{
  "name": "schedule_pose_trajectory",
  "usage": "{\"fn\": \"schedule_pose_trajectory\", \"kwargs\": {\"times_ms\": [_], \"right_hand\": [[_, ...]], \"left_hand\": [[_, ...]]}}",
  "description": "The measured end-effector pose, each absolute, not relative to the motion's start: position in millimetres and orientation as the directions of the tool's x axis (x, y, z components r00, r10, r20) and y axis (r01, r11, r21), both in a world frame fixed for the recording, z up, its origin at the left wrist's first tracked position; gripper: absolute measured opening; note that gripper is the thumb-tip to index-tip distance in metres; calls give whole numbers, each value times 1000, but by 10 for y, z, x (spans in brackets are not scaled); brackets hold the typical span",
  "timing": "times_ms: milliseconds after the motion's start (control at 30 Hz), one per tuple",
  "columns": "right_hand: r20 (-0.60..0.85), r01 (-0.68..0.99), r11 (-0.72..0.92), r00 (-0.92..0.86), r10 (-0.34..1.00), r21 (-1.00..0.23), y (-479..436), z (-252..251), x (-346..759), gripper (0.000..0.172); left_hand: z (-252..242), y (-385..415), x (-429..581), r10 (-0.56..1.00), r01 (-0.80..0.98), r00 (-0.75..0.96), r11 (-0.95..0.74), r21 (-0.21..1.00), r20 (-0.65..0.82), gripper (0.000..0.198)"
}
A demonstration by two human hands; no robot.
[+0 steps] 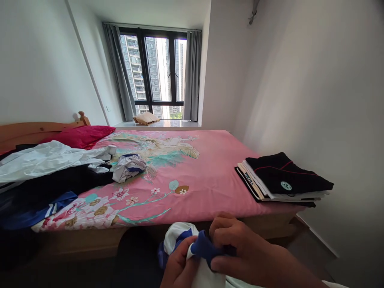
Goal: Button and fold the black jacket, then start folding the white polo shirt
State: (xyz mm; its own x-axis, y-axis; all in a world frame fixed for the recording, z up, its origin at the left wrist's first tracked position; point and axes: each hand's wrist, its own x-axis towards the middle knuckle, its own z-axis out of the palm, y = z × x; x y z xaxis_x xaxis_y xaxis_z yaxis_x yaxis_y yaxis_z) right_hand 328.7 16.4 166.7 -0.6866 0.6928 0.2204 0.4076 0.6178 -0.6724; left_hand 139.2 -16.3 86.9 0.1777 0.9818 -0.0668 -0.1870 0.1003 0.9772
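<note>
At the bottom of the head view, in front of the bed's near edge, a white and blue garment (205, 247) is bunched between my hands. My left hand (181, 265) is closed on a white edge beside the blue part. From the other side, the fingers and thumb of my right hand (237, 245) pinch the blue fabric. More white cloth puffs up behind my left fingers and hangs below. Its folds hide what kind of garment it is.
The bed has a pink flowered sheet (210, 172). On its right corner lies a folded clothes stack (288, 176), black on top. Loose white clothes (54, 160), dark ones and a crumpled white-blue garment (129, 167) lie left, near a red pillow (84, 137).
</note>
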Motion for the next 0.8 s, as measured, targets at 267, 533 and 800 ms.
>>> {"fn": "schedule_pose_trajectory", "kwargs": {"times_ms": [267,533,800], "right_hand": [[157,409,713,-797,583,-569,145,1747,3348,20],[234,497,738,-733,639,-456,144,1772,3430,16],[227,376,392,-414,882,-839,239,1513,3298,63]], "left_hand": [[842,-166,1358,913,-384,359,333,861,-193,40],[720,-155,1371,914,-208,404,125,970,-31,49],[1052,69,1257,992,-100,118,51,994,-39,37]]}}
